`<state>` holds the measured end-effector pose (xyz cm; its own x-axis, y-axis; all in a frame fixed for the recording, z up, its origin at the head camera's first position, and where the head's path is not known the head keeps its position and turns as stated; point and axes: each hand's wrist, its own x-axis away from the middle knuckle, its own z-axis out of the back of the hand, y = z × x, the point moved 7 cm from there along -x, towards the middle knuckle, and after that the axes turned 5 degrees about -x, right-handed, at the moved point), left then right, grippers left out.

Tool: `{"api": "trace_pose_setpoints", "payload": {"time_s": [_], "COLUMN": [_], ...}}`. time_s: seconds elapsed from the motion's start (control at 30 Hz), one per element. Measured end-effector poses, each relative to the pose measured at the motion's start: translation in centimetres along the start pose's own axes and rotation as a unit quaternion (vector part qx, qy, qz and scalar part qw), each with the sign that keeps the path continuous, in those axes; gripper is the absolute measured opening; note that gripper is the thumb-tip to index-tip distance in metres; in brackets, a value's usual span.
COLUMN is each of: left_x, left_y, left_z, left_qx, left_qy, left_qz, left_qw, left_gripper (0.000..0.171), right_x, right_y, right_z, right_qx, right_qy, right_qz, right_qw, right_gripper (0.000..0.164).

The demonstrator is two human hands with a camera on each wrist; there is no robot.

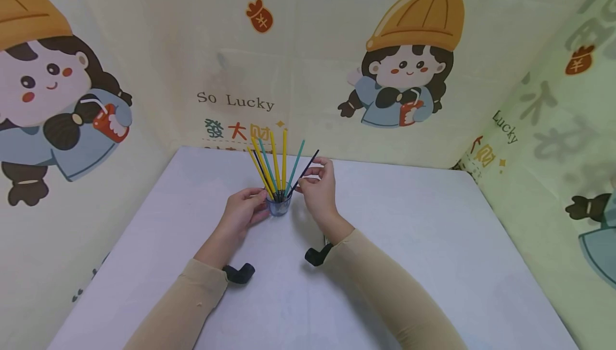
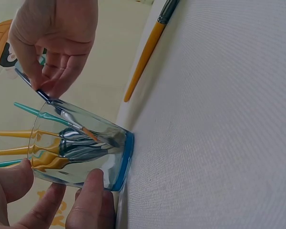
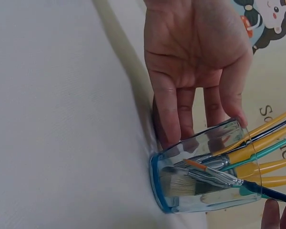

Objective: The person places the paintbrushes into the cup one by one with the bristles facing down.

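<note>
A small clear glass cup with a blue base holds several paintbrushes, bristles down, with yellow, teal and dark handles fanning out above the rim. My left hand holds the cup from the left, its thumb near the rim and fingers along the side. At the cup's right side, my right hand pinches a dark-handled paintbrush between thumb and fingers. That brush leans to the right, its orange-tipped bristles inside the cup in the right wrist view. Teal and yellow handles stand beside it.
Another yellow-handled paintbrush lies on the white table, right of the cup; the right forearm hides it in the head view. Cartoon-printed cloth hangs behind and along both sides. A black wrist mount sticks out below the right sleeve.
</note>
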<state>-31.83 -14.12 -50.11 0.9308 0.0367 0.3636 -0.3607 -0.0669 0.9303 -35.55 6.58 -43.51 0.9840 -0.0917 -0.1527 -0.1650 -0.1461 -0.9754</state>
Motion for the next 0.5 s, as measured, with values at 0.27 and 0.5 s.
{"api": "trace_pose_setpoints", "payload": {"time_s": [0.27,0.5], "left_x": [-0.2,-0.3], "left_y": [0.1,0.0], "left_z": [-0.1,-0.1], "left_qx": [0.000,-0.001], "left_qy": [-0.007,-0.006], "left_qz": [-0.006,-0.004], "left_qw": [1.0000,1.0000], "left_gripper": [0.039,0.039], "right_x": [0.0,0.2], "right_y": [0.7,1.6], "right_z": [-0.2,0.6], "right_qx": [0.015,0.017], "right_qy": [-0.018,-0.030], "right_qz": [-0.022,-0.055], "right_qw": [0.999,0.998], "right_gripper": [0.054,0.055]}}
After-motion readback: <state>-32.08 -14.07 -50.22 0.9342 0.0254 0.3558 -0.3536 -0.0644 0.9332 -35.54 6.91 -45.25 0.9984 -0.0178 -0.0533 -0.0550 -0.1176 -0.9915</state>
